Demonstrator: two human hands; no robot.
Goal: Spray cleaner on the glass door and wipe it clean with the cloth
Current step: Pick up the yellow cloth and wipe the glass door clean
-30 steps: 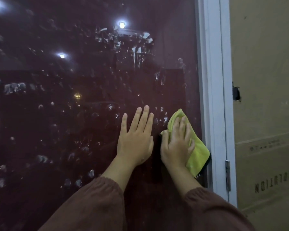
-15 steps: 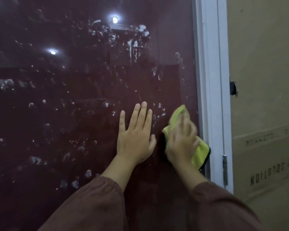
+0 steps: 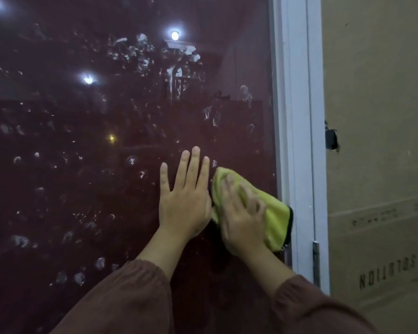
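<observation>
Right hand (image 3: 241, 220) is pressing the soft, pliable cloth (image 3: 273, 210) flat with blurred, seemingly straight fingers; left hand (image 3: 185, 203) is resting spread on the slick glass door (image 3: 106, 165).

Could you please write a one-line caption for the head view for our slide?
Right hand presses a yellow cloth on the spotted glass door; left hand lies flat beside it.
</observation>
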